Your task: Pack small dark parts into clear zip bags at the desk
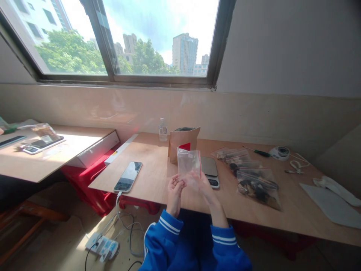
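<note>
Zip bag (188,162), small, clear and seemingly empty, stands upright above the table's near edge, pinched at its lower end by both hands. Left hand (175,186) and right hand (200,182) close their fingers on it. Just behind sit a digital scale (210,169) and a brown paper pouch (183,143); a smartphone (128,176) lies toward the table's (152,177) left edge.

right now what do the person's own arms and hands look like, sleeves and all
Both arms wear bright blue sleeves, pushed back to leave the forearms bare. Each cuff is ribbed and carries two thin white stripes. The left sleeve also shows a white line running along its outer seam. The left hand and right hand are bare: no gloves, and no rings, watch or bracelet that I can make out.
</note>
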### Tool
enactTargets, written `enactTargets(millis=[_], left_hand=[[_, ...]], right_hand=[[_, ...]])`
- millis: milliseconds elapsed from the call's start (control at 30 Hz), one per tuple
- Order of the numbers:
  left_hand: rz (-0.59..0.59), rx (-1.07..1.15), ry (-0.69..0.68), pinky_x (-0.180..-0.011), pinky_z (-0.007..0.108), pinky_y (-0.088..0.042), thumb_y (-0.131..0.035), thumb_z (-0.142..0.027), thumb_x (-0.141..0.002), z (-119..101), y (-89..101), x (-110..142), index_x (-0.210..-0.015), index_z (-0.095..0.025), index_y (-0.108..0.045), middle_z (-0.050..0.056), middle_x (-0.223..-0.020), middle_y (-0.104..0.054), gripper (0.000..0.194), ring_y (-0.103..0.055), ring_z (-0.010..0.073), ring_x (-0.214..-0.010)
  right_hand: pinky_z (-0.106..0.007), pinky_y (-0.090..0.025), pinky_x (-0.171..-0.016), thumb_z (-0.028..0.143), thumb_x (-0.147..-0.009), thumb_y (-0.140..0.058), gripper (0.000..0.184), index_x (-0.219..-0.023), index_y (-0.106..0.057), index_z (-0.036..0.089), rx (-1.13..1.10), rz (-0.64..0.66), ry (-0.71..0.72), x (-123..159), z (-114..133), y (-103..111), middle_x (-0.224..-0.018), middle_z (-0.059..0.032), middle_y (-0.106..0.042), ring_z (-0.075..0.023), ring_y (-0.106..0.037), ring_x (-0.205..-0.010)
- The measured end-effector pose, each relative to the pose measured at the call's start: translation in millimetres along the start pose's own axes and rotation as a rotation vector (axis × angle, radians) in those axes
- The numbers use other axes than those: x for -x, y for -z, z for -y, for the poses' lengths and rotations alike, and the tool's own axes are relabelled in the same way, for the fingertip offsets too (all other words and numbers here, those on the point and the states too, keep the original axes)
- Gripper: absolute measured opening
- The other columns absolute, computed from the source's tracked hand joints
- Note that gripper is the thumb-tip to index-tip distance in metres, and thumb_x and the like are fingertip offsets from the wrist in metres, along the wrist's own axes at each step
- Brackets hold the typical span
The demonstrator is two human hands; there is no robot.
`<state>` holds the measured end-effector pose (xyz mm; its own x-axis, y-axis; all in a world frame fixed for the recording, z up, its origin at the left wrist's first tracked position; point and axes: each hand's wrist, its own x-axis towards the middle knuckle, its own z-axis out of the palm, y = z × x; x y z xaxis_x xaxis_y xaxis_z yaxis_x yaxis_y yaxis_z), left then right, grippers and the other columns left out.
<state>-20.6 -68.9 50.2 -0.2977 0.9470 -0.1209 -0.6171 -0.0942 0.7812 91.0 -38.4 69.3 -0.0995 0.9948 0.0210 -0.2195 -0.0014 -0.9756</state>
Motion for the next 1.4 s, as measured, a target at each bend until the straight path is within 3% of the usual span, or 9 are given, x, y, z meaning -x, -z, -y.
enactTargets(millis=[200,367,600,767,867,1033,1167,1267,1400], left_hand=[[0.072,-0.305,0.038,-0.067,0.027,-0.049,-0.061,-0.023,-0.067,-4.8,14.2,-1.5,-0.088,-0.014,-0.062,0.008,-0.082,-0.067,0.023,-0.063,0.0171,-0.076],[0.084,-0.504,0.077,-0.048,0.023,-0.041,-0.059,-0.044,-0.074,-8.7,1.3,-4.0,-0.093,-0.015,-0.062,0.008,-0.081,-0.067,0.035,-0.061,0.0166,-0.062],[0.049,-0.716,-0.242,-0.048,0.023,-0.034,-0.063,-0.050,-0.072,-5.0,-0.3,-12.0,-0.060,-0.019,-0.055,-0.001,-0.048,-0.052,0.034,-0.049,0.0128,-0.046],[0.054,-0.807,-0.233,-0.042,0.023,-0.030,-0.048,-0.058,-0.080,-8.4,18.6,-19.7,-0.064,-0.020,-0.056,-0.005,-0.042,-0.040,0.041,-0.041,0.0111,-0.035],[0.040,-0.894,-0.197,-0.042,0.024,-0.032,-0.046,-0.055,-0.081,-10.6,28.4,-25.9,-0.066,-0.022,-0.054,-0.005,-0.043,-0.042,0.038,-0.043,0.0130,-0.036],[-0.142,-1.173,-0.212,-0.062,0.031,-0.043,-0.051,-0.039,-0.081,-18.8,40.2,-33.1,-0.074,-0.021,-0.059,0.004,-0.060,-0.057,0.021,-0.060,0.0227,-0.064],[-0.295,-1.596,-0.501,-0.090,0.047,-0.040,-0.050,-0.030,-0.080,-22.4,41.2,-32.2,-0.119,-0.011,-0.056,0.022,-0.121,-0.054,0.043,-0.050,0.0357,-0.113],[-0.135,-1.725,-0.627,-0.106,0.048,-0.027,-0.047,-0.029,-0.083,-20.3,39.1,-36.9,-0.133,-0.019,-0.047,0.014,-0.144,-0.037,0.050,-0.029,0.0341,-0.133],[0.127,-1.809,-0.455,-0.108,0.049,-0.023,-0.046,-0.039,-0.085,-11.8,39.1,-49.6,-0.129,-0.025,-0.052,0.009,-0.148,-0.033,0.046,-0.023,0.0341,-0.137]], right_hand=[[-0.033,-0.050,-0.071,0.046,-0.064,-0.071,0.039,-0.088,-0.061,0.017,-0.016,-0.177,-0.056,16.2,-12.7,3.1,-0.079,-0.0051,-0.068,-0.0201,-0.064,-0.072],[-0.034,-0.049,-0.072,0.051,-0.071,-0.061,0.034,-0.082,-0.062,0.019,0.154,-0.195,0.042,23.0,-22.2,1.9,-0.074,-0.0052,-0.066,-0.0218,-0.062,-0.072],[-0.026,-0.038,-0.041,0.064,-0.077,-0.047,0.048,-0.077,-0.062,0.019,0.256,-0.269,-0.014,23.5,-34.1,-1.2,-0.049,0.0002,-0.055,-0.0172,-0.051,-0.044],[-0.023,-0.026,-0.030,0.064,-0.080,-0.043,0.048,-0.088,-0.060,0.020,0.347,-0.131,-0.065,29.5,-34.2,1.1,-0.043,0.0053,-0.047,-0.0139,-0.041,-0.031],[-0.025,-0.035,-0.036,0.055,-0.085,-0.041,0.040,-0.095,-0.058,0.021,0.446,-0.072,-0.006,33.3,-27.1,13.4,-0.049,0.0043,-0.052,-0.0150,-0.047,-0.035],[-0.041,-0.047,-0.084,0.034,-0.084,-0.042,0.023,-0.092,-0.061,0.022,0.957,-0.201,0.431,25.2,-1.5,88.5,-0.094,-0.0097,-0.063,-0.0258,-0.059,-0.093],[-0.046,-0.040,-0.094,0.024,-0.084,-0.037,0.030,-0.099,-0.061,0.016,1.358,-0.305,0.528,7.3,18.5,179.0,-0.107,-0.0160,-0.059,-0.0297,-0.053,-0.106],[-0.045,-0.039,-0.095,0.012,-0.079,-0.035,0.034,-0.101,-0.062,0.013,1.570,-0.367,0.481,-6.8,26.4,235.9,-0.115,-0.0174,-0.056,-0.0291,-0.051,-0.111],[-0.045,-0.042,-0.090,0.007,-0.071,-0.042,0.037,-0.099,-0.064,0.014,1.701,-0.344,0.276,-18.8,27.2,281.9,-0.109,-0.0160,-0.062,-0.0293,-0.055,-0.104]])
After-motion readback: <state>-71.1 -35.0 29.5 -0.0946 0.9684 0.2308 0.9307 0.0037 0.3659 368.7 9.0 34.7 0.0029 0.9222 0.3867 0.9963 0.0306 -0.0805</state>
